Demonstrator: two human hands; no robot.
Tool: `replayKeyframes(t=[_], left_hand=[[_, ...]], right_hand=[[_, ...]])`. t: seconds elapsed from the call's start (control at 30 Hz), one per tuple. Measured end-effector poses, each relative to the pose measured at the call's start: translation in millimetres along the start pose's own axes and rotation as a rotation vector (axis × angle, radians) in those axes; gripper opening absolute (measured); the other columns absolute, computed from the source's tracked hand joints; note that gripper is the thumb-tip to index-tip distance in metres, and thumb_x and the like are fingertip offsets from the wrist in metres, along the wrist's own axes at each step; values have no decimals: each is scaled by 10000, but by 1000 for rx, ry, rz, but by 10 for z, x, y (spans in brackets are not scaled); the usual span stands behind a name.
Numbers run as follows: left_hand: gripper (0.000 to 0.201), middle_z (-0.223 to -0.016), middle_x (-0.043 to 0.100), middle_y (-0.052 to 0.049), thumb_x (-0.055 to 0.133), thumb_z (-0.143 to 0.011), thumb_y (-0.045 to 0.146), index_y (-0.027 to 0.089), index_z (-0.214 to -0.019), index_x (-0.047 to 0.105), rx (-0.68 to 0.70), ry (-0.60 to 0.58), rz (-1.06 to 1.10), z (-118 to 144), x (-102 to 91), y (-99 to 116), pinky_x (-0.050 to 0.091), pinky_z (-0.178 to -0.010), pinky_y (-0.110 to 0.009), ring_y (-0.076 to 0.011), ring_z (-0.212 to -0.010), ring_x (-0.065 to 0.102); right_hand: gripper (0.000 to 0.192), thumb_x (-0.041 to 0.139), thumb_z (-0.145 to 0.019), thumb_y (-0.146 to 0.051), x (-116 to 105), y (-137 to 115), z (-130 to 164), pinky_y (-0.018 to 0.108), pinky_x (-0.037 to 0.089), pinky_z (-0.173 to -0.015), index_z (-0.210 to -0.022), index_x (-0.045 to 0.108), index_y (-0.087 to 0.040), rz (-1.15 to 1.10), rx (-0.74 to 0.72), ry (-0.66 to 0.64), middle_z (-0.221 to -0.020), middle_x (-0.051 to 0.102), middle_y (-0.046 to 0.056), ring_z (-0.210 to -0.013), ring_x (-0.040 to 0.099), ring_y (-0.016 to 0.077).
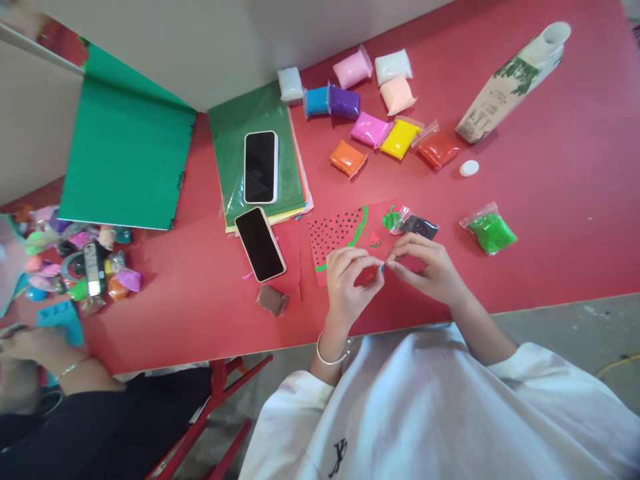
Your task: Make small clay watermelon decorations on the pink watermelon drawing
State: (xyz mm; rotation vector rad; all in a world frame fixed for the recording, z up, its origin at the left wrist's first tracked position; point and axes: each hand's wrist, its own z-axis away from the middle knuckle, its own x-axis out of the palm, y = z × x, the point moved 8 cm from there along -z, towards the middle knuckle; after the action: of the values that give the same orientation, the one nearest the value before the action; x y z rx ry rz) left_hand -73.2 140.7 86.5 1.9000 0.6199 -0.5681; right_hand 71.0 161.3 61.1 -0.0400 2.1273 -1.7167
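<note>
White sleeves frame both hands above the red surface (550, 220). On it lies the watermelon card (336, 235), dotted black, just beyond the fingers. Left hand (350, 280) and right hand (430, 267) meet fingertip to fingertip, pinching narrow on a tiny blue bit (383, 269). Sealed clay bags sit nearby: green (490, 231), black (419, 227).

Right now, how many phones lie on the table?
2 for sure: one phone on the green paper stack, another phone just below it on the red table.
</note>
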Motion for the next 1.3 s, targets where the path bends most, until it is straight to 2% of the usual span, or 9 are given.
replayKeyframes(t=[0.17, 0.37, 0.47, 0.57, 0.7, 0.9, 1.3], left_hand=[[27, -812, 618, -4, 642, -817, 206, 217, -831, 663, -198, 16, 224, 62, 4, -147, 508, -757, -291, -140, -820, 608], [44, -836, 623, -11, 650, -821, 209, 216, -858, 673, -248, 23, 292, 107, 26, -196, 513, -796, -308, -150, -861, 613], [55, -840, 621, -9, 652, -821, 206, 219, -869, 677, -239, 27, 291, 108, 25, -183, 510, -802, -303, -146, -863, 610], [62, -840, 616, -9, 654, -820, 222, 223, -876, 683, -213, 48, 203, 102, -1, -144, 507, -783, -296, -140, -832, 609], [65, -824, 618, -6, 659, -814, 225, 230, -873, 687, -131, 71, 47, 91, -30, -53, 489, -782, -297, -137, -805, 604], [100, -806, 619, 1, 681, -796, 208, 243, -890, 688, -28, 110, -56, 105, -57, 25, 480, -780, -294, -135, -785, 596], [92, -799, 624, 4, 677, -802, 209, 243, -887, 687, -15, 93, -42, 78, -39, 28, 480, -778, -288, -129, -783, 597]], right_hand=[[62, 618, -860, -281, -6, 1, -17, 320, 536, -720, -859, 643, -224, -8, 27, 6, -836, 625, 41, -766, 603, 163], [53, 635, -848, -252, -18, -8, -25, 315, 539, -737, -892, 653, -227, 0, 39, 22, -861, 625, 39, -795, 609, 161], [57, 640, -845, -253, -13, -12, -21, 314, 543, -730, -892, 660, -228, -9, 35, 24, -858, 628, 38, -792, 608, 160], [65, 645, -841, -257, 1, -19, -14, 309, 544, -696, -896, 671, -232, -26, 33, 23, -854, 627, 39, -764, 602, 155], [80, 663, -827, -256, 8, -38, -11, 315, 546, -685, -902, 685, -241, -46, 24, 43, -848, 634, 39, -758, 605, 158], [76, 681, -813, -281, 1, -22, -19, 317, 544, -665, -876, 700, -243, -59, 39, 66, -820, 641, 36, -731, 611, 160], [51, 658, -831, -258, 10, 16, -37, 314, 540, -666, -872, 678, -236, -87, 36, 63, -822, 628, 36, -730, 596, 155]])
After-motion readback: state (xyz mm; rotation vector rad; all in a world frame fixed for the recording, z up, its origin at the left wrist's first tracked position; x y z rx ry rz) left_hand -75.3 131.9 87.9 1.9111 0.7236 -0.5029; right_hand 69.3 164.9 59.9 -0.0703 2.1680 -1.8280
